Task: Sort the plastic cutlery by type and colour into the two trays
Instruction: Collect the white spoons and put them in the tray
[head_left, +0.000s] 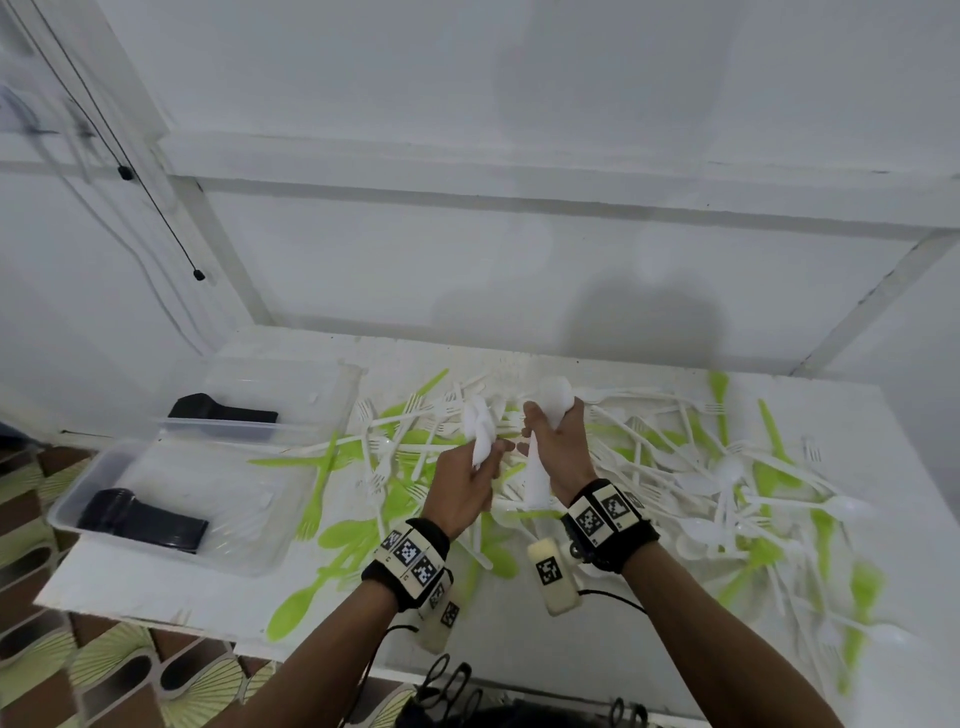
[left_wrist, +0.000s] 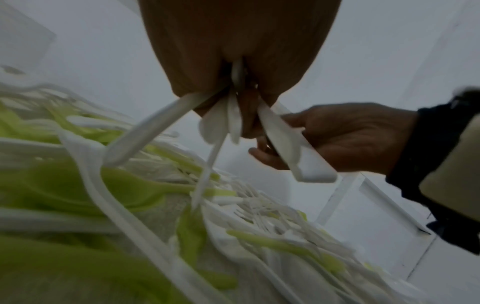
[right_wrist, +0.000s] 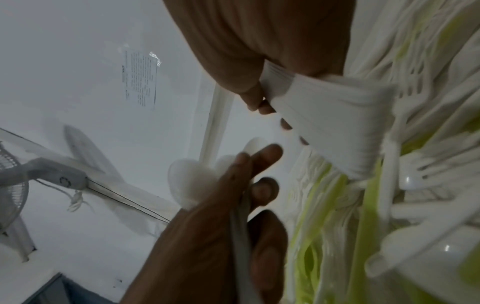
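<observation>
Over the pile of white and green plastic cutlery (head_left: 649, 467) on the white table, both hands are raised close together. My left hand (head_left: 485, 457) grips a loose bunch of white spoons (head_left: 480, 423) by the handles, bowls up; the handles (left_wrist: 233, 117) splay out below the fingers. My right hand (head_left: 545, 421) grips a tight stack of white spoons (head_left: 556, 400), its handles (right_wrist: 324, 115) sticking out under the palm. At the left stand two clear trays: the near tray (head_left: 234, 493) and the far tray (head_left: 311, 384), each holding a stack of black cutlery (head_left: 145, 519).
Green spoons (head_left: 353, 545) and forks (head_left: 317, 488) lie between the trays and my hands. Black scissors (head_left: 447, 680) sit at the table's front edge. A white wall rises behind the table. A fan (right_wrist: 10, 174) shows in the right wrist view. Patterned floor lies at lower left.
</observation>
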